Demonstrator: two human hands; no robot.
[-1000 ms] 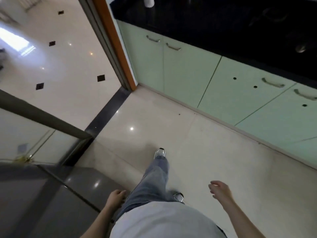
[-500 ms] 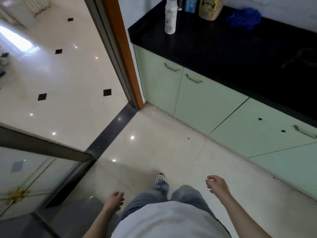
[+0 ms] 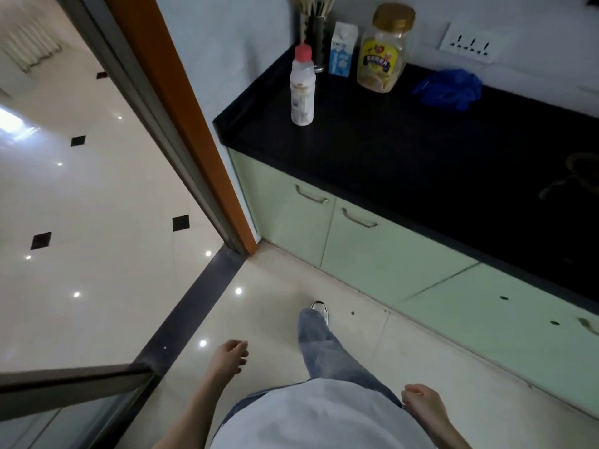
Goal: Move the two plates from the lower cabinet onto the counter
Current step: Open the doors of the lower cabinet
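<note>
No plates are in view. The pale green lower cabinet doors (image 3: 382,254) under the black counter (image 3: 405,150) are all closed, each with a metal handle (image 3: 359,219). My left hand (image 3: 228,356) hangs loosely curled beside my left leg and holds nothing. My right hand (image 3: 423,403) hangs at my right side, fingers loosely curled, also holding nothing. Both hands are well short of the cabinet doors, above the tiled floor.
On the counter's far left stand a white bottle with a red cap (image 3: 302,89), a milk carton (image 3: 343,53), a jar with a gold lid (image 3: 384,48) and a blue cloth (image 3: 449,89). An orange door frame (image 3: 181,108) and a sliding glass door rail (image 3: 74,380) lie to my left.
The view has tilted up and moved closer to the counter, bringing its back wall and items into sight. My right foot has stepped forward. Both hands still hang free.
</note>
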